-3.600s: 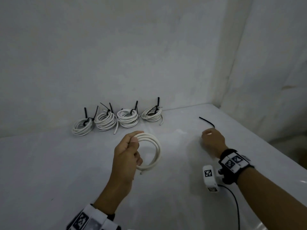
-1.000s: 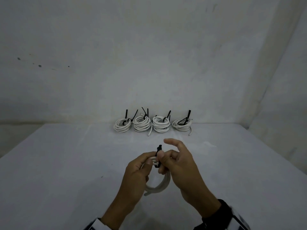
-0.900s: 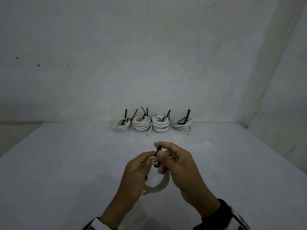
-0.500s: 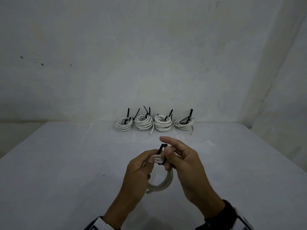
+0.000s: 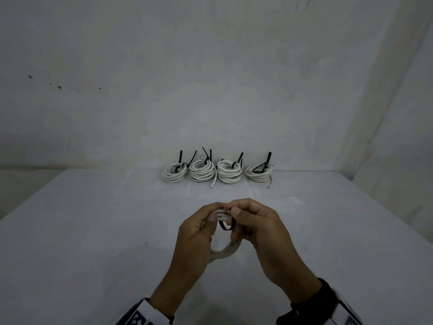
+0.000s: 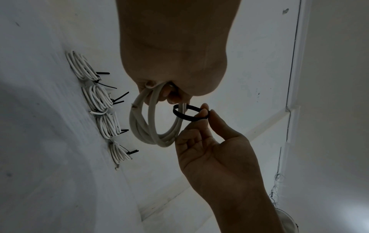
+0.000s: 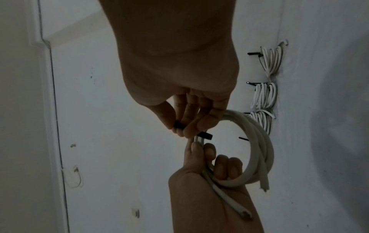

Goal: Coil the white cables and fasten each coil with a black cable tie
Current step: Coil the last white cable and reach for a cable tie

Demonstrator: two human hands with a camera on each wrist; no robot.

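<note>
Above the middle of the table my left hand (image 5: 206,221) grips a white cable coil (image 5: 225,252), thumb and fingers curled round its top strands. A black cable tie (image 5: 226,227) is looped round those strands. My right hand (image 5: 236,216) pinches the tie's ends between thumb and fingers. In the left wrist view the cable tie (image 6: 186,115) forms a loose ring round the coil (image 6: 151,126), held by the right hand (image 6: 204,112). The right wrist view shows the tie (image 7: 204,135), the coil (image 7: 257,151) and my left hand (image 7: 201,151) below.
Several finished coils (image 5: 216,172) with black ties stand in a row at the table's back edge against the wall. The white table (image 5: 93,231) reaches to a side wall (image 5: 398,137) on the right.
My right index finger, raised half a second ago, has curled down onto the tie. The tie now hangs as a loop under the coil's strands, between both hands.
</note>
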